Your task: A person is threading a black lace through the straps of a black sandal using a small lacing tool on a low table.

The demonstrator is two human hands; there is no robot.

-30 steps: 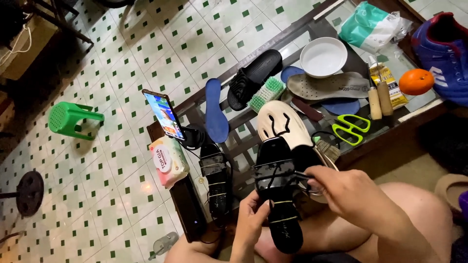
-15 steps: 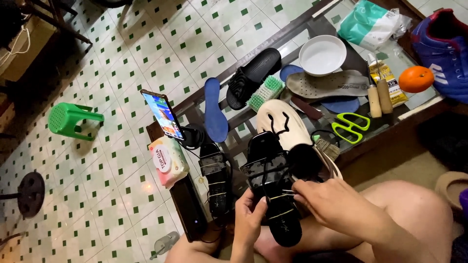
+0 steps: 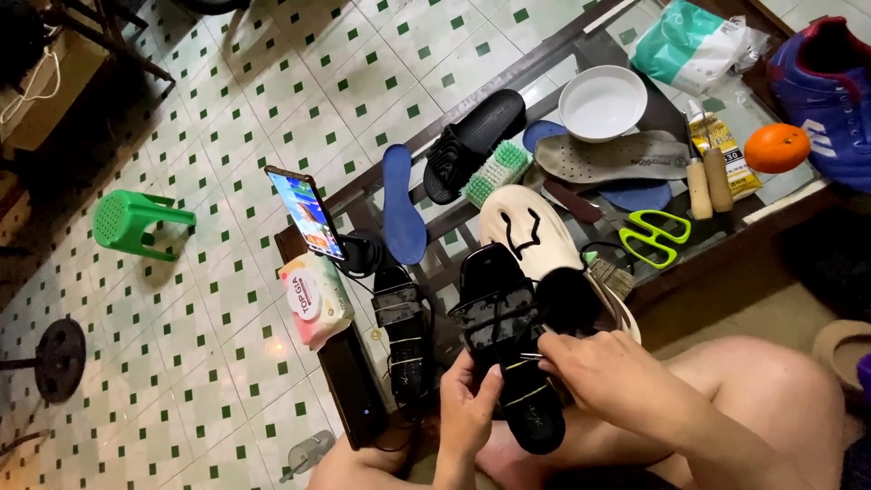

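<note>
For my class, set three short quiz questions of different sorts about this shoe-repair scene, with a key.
1. True or false: both hands are on the black sandal.
2. Which lies nearest the green scissors? A white bowl B wooden-handled tools C green stool
3. Fill in: the phone stands propped with its screen ____.

Key: 1 true: the left hand grips it from below and the right hand works at its straps. 2 B, the wooden-handled tools. 3 lit.
</note>
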